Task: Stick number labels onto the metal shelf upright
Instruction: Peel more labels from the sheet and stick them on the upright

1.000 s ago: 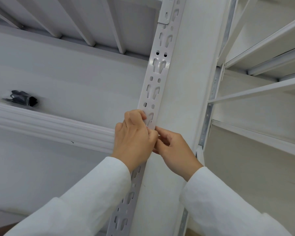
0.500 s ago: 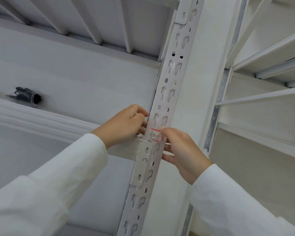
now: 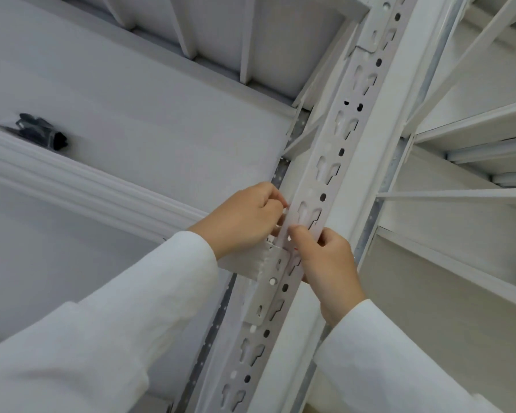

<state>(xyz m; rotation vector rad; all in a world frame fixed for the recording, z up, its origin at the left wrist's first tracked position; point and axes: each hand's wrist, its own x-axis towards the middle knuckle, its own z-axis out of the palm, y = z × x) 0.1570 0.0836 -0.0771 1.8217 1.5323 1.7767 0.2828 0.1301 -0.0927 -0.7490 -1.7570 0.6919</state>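
The white metal shelf upright (image 3: 334,150) runs diagonally from bottom centre to top right, with rows of keyhole slots. My left hand (image 3: 245,219) grips its left edge just above a beam bracket (image 3: 268,293), fingers curled around something small and white. My right hand (image 3: 325,260) presses its thumb on the front face of the upright, covering the number label. Only a thin red-and-white sliver of the label (image 3: 295,248) shows beside the thumb. Both sleeves are white.
A white shelf beam (image 3: 72,180) crosses at the left, with a dark bundle (image 3: 42,134) lying on the shelf above it. More white shelves and braces (image 3: 459,192) stand at the right. A shelf underside with ribs (image 3: 221,34) is overhead.
The view has shifted, so the upright sits further right and higher. My right thumb has slid over the red-edged label, which showed half a second ago. My left hand has stayed at the upright's left edge.
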